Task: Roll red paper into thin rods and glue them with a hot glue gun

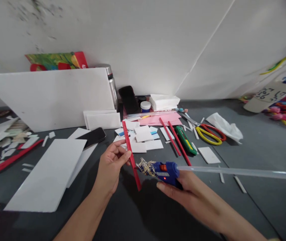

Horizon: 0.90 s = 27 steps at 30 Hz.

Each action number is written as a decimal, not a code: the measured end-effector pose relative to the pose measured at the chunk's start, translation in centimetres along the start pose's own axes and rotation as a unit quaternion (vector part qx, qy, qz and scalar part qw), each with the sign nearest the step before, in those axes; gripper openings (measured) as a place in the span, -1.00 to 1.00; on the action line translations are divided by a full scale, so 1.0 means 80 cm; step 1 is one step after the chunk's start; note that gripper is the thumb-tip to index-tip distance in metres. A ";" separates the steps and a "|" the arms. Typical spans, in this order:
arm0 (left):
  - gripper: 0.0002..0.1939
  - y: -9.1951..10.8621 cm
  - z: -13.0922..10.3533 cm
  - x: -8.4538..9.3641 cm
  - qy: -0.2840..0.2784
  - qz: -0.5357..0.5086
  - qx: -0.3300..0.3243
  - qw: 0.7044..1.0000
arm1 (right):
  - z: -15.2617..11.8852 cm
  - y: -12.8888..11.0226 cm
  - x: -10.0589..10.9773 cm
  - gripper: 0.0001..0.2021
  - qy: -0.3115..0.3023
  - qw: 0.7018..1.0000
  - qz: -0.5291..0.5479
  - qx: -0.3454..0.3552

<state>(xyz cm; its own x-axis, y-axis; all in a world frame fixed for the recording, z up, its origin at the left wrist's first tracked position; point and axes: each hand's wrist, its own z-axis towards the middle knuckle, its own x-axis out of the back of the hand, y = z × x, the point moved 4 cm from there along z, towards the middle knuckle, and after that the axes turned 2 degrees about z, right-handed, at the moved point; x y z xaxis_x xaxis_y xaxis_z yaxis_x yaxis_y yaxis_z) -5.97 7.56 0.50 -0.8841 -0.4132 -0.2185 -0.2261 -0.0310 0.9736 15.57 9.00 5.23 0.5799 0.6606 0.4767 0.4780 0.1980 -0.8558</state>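
Note:
Between the thumb and fingers of my left hand (113,164) is a thin red strip (133,164), tilted and raised above the dark table. My right hand (183,190) grips a blue hot glue gun (166,170) with a lit orange light. A long clear glue stick (233,171) sticks out of its back to the right. The gun's nozzle, crusted with pale residue, points left at the strip's lower half; whether it touches the strip I cannot tell. Behind the strip lie several small white foam board pieces (143,135).
Two more red strips (175,140) lie beside a green utility knife (185,140). Scissors (209,134) and crumpled tissue (225,127) are to the right. White boards (50,174), a black phone (95,135) and scraps (9,144) fill the left. A large white panel (57,100) stands behind.

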 end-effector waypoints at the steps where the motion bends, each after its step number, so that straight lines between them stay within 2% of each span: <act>1: -0.62 0.000 0.000 0.001 0.000 -0.001 -0.002 1.000 | 0.000 0.000 0.000 -0.70 0.002 1.000 -0.001 0.001; 15: -0.63 0.002 -0.005 -0.005 -0.016 -0.007 0.004 1.000 | 0.000 -0.005 0.001 -0.71 0.011 0.999 0.046 0.006; 27: -0.62 0.012 -0.001 0.004 0.019 -0.017 -0.033 0.999 | -0.002 -0.002 0.001 -0.74 -0.007 1.000 0.024 -0.003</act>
<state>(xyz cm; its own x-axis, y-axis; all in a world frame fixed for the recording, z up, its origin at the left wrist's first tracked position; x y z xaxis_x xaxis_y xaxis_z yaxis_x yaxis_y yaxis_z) -6.41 7.36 1.36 -0.8598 -0.4449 -0.2508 -0.2281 -0.1049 0.9680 15.68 8.89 5.46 0.5937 0.6789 0.4320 0.4535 0.1612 -0.8766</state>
